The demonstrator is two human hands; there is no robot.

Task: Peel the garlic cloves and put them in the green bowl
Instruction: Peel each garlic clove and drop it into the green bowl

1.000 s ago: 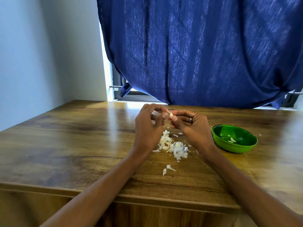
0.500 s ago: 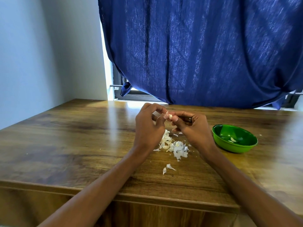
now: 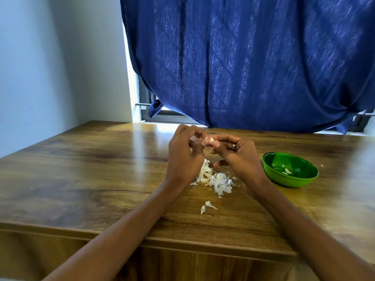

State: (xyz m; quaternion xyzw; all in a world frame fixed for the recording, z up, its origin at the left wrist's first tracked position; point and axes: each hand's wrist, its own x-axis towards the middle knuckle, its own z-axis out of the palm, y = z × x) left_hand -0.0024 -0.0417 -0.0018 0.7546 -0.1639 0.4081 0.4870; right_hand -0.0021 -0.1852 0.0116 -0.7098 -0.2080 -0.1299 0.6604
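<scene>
Head view: the garlic clove [image 3: 211,140], small and pale, sits pinched between both hands above the worktop [image 3: 101,179], left hand [image 3: 185,157] at its 9 o'clock, right hand [image 3: 236,154] at its 3, fingers curled on it; green bowl [image 3: 304,180] lies at 4 o'clock, skins [image 3: 220,182] at 6

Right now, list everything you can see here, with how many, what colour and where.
garlic clove: one, pale, pinched between both hands' fingertips above the table
peeled cloves: a few, whitish, inside the bowl
green bowl: one, right of the hands
garlic skins: one pile plus stray flakes, white, below the hands
table: one, brown wood
curtain: one, dark blue, behind the table
wall: pale, left
left hand: one, holds clove
right hand: one, ring, holds clove
</scene>
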